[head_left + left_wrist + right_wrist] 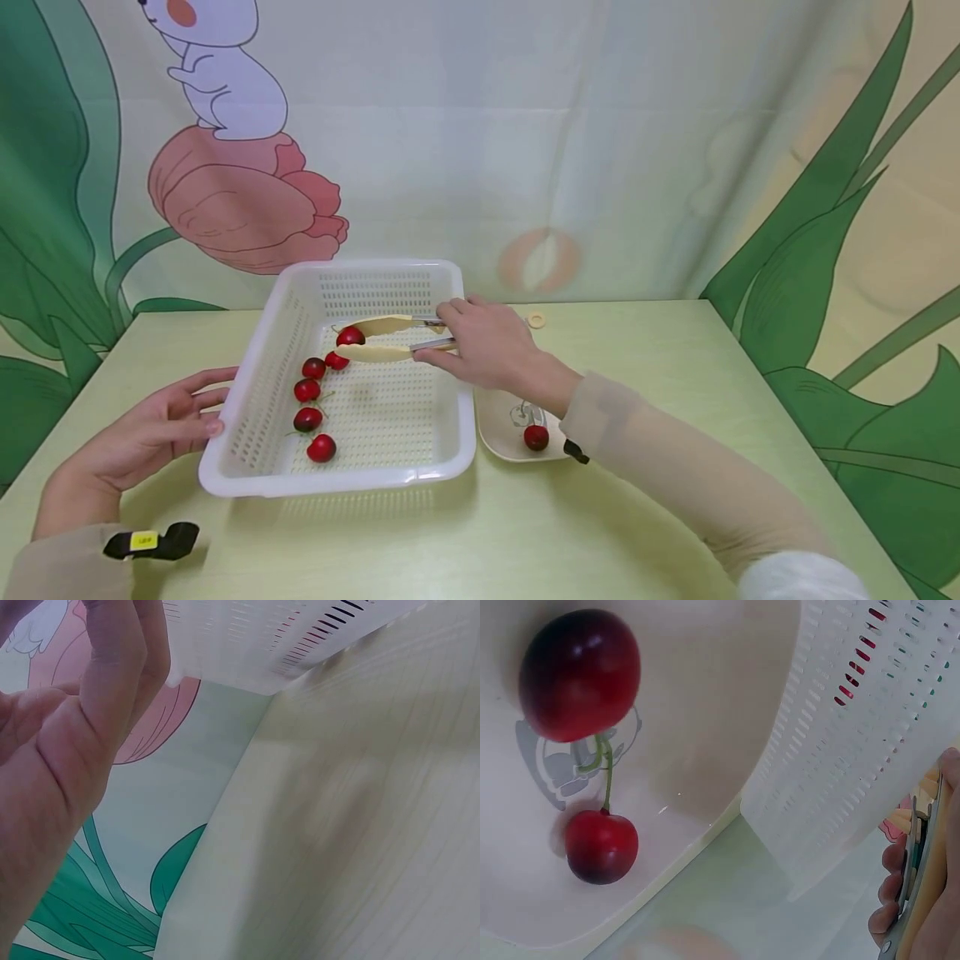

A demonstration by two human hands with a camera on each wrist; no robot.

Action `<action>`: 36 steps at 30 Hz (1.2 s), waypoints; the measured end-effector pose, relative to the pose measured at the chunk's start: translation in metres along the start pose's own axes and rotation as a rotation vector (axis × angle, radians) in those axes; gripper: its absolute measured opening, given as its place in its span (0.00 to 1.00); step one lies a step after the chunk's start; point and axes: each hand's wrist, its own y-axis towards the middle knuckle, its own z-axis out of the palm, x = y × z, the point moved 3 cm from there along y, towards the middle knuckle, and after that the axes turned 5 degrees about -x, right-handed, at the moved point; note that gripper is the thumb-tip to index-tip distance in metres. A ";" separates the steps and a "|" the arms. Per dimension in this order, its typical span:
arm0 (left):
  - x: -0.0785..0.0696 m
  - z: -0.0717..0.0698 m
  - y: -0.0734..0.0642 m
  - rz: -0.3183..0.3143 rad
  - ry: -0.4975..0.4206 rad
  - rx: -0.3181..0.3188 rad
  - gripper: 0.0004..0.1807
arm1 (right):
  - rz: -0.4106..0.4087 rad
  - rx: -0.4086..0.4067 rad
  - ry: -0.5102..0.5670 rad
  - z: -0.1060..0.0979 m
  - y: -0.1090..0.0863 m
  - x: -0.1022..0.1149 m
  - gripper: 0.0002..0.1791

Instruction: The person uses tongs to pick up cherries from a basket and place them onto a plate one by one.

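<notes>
My right hand [487, 346] grips a pair of tongs [375, 353] with cream-coloured tips, reaching over the white plastic basket [442, 473]. Between the tips sits a dark red cherry [350, 336], near the basket's left side. Just below it another cherry [337, 361] lies close to the lower tip. Several more cherries [307, 419] form a loose row along the left of the basket floor. My left hand [161, 429] rests against the basket's left edge, its thumb at the rim and its fingers lightly bent along the outer wall.
Right of the basket stands a cream plate [495, 429] with a printed drawing; the right wrist view shows two cherries [601, 847] with green stems on it. A small ring-shaped piece [536, 320] lies farther back. A printed curtain [637, 167] hangs behind the table [675, 358].
</notes>
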 end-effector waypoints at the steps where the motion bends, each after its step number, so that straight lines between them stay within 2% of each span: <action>1: 0.000 0.000 0.000 0.002 -0.001 0.004 0.30 | 0.001 -0.006 0.004 -0.001 -0.001 -0.001 0.34; 9: -0.001 0.001 -0.002 0.021 -0.032 0.030 0.30 | 0.019 -0.039 0.052 -0.006 -0.014 -0.010 0.32; 21: 0.003 -0.001 -0.004 0.013 -0.070 0.011 0.30 | 0.045 -0.086 0.103 -0.012 -0.034 -0.024 0.31; 28: 0.005 -0.002 -0.005 0.007 -0.071 -0.025 0.31 | 0.102 -0.115 0.138 -0.014 -0.047 -0.040 0.28; 36: 0.003 0.001 -0.002 0.015 -0.097 -0.009 0.30 | 0.174 -0.137 0.157 -0.019 -0.068 -0.061 0.32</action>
